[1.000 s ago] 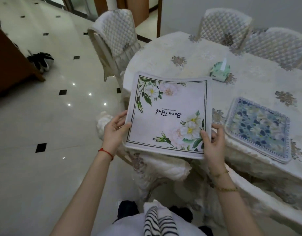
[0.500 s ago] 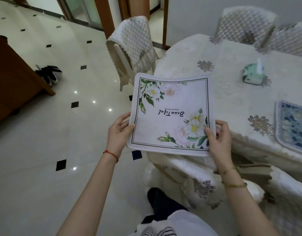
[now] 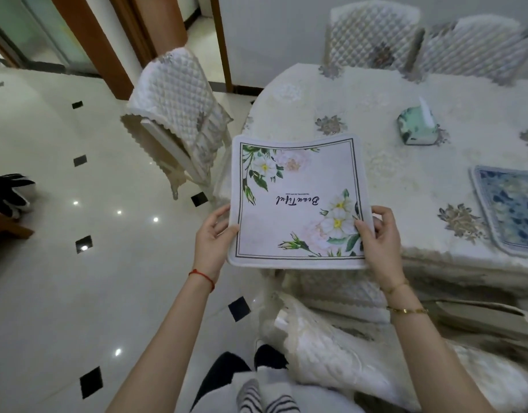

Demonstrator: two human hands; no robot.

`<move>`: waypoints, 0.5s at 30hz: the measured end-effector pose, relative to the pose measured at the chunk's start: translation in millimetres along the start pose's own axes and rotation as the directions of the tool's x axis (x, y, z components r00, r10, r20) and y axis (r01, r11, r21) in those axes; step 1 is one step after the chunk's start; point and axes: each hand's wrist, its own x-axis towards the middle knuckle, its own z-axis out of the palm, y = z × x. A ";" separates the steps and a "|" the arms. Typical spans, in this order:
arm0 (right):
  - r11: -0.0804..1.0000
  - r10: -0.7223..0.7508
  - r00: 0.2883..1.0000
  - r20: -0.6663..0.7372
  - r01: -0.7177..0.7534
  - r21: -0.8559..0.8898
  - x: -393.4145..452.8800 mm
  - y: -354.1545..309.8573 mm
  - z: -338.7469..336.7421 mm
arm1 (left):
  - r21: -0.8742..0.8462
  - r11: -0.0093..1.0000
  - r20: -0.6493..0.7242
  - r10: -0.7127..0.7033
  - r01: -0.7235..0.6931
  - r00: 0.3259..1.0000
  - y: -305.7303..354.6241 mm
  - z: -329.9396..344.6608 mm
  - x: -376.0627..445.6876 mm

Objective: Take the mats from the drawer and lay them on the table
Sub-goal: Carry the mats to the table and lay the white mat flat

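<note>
While both hands, left hand (image 3: 212, 240) and right hand (image 3: 379, 237), pinched white floral mat (image 3: 298, 201), laying step pending; probably clear desk (image 3: 376, 96) corner next.

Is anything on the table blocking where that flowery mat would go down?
Nothing visible does. The white floral mat is held over the table's bare near end; the tissue box and blue mat sit off to the right.

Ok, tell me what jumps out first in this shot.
The white floral mat in the centre, held up by its side edges in the left hand and right hand at the table's near edge. A blue patterned mat already lies at right, behind it a green tissue box.
</note>
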 end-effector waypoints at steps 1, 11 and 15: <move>1.000 0.006 1.000 -0.024 -0.007 -0.013 7.5 -0.3 3.1 | 0.001 1.000 0.018 -0.005 0.005 1.000 1.6 3.2 12.1; 0.975 0.067 0.968 -0.241 -0.114 -0.189 86.7 22.0 28.1 | 0.075 0.997 0.268 -0.040 0.021 0.962 -8.4 40.1 142.3; 0.958 0.102 0.943 -0.317 -0.179 -0.225 113.5 26.6 39.2 | 0.150 0.987 0.355 -0.104 0.053 0.929 -15.3 57.4 197.2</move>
